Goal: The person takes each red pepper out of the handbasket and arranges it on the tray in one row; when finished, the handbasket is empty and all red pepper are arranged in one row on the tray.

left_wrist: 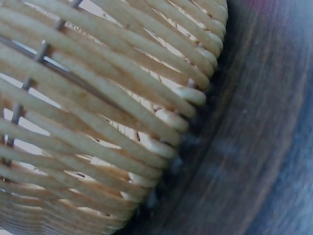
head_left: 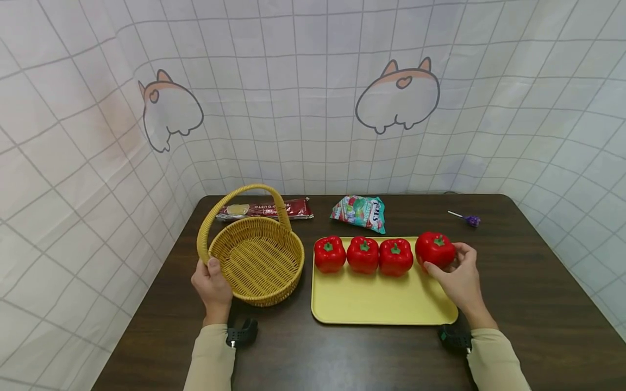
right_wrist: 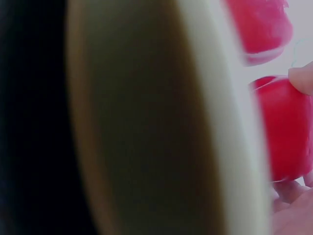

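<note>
In the head view my left hand (head_left: 213,282) grips the yellow wicker basket (head_left: 298,266) at its left side, where the tall handle meets the rim. The basket's inside shows only bare weave. Its woven side (left_wrist: 98,98) fills most of the left wrist view. On the right, my right hand (head_left: 459,279) holds a red bell pepper (head_left: 432,251) between thumb and fingers, over the right end of a yellow tray (head_left: 376,307). Three more red bell peppers (head_left: 363,255) sit in a row along the tray's back edge. The right wrist view shows the held pepper (right_wrist: 286,129) partly, behind a blurred pale edge.
Behind the basket lies a long dark-red packet (head_left: 296,208). A teal candy bag (head_left: 364,213) rests behind the tray, and a purple lollipop (head_left: 472,221) lies at the back right. A white gridded curtain (head_left: 303,108) hangs behind the dark wooden table (head_left: 313,358).
</note>
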Demonstrator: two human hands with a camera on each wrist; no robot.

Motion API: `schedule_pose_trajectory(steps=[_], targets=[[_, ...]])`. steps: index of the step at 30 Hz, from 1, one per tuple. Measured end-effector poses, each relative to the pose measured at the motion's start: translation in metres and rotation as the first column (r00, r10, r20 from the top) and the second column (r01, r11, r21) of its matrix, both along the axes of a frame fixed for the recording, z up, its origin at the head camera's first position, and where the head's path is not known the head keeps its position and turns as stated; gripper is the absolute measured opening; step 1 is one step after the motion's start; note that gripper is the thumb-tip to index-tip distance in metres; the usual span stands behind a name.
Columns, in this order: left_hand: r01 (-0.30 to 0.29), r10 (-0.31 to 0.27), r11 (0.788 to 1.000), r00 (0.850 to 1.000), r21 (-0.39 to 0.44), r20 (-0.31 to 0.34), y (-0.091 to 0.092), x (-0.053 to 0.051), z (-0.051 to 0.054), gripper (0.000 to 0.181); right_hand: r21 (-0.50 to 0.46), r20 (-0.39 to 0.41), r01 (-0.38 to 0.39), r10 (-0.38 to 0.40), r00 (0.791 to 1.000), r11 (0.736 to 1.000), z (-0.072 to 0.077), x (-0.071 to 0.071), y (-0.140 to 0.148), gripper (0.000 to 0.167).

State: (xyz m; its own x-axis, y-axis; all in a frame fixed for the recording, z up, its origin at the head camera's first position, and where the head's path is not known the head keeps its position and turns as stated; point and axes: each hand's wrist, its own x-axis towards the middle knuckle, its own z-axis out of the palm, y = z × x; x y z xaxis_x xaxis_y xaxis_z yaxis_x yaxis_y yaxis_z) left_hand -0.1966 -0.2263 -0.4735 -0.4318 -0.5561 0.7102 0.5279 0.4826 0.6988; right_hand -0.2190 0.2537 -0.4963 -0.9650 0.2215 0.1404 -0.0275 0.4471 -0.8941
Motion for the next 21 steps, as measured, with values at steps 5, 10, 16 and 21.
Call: schedule_pose_trajectory(steps=[5,10,16,21], targets=[[-0.003,0.002,1.000,1.000,0.003,0.001,0.0003,-0.0005,0.0004,0.045,0.050,-0.019,-0.031,0.031,0.999,0.998,-0.0012,-0.0014,0.0002,0.090],[-0.005,0.005,1.000,1.000,0.003,0.003,0.0003,-0.0007,0.0002,0.043,0.111,-0.036,-0.088,0.093,0.995,0.990,-0.0055,-0.0019,0.0024,0.095],[-0.008,0.008,1.000,1.000,-0.003,0.010,0.0000,-0.0006,-0.0003,0.043,0.152,-0.044,-0.088,0.096,0.994,0.984,-0.0084,-0.0015,0.0023,0.095],[-0.005,0.005,1.000,1.000,-0.007,0.014,0.0002,0.0001,-0.0002,0.043,0.169,-0.046,-0.076,0.085,0.995,0.983,-0.0091,-0.0004,0.0029,0.094]])
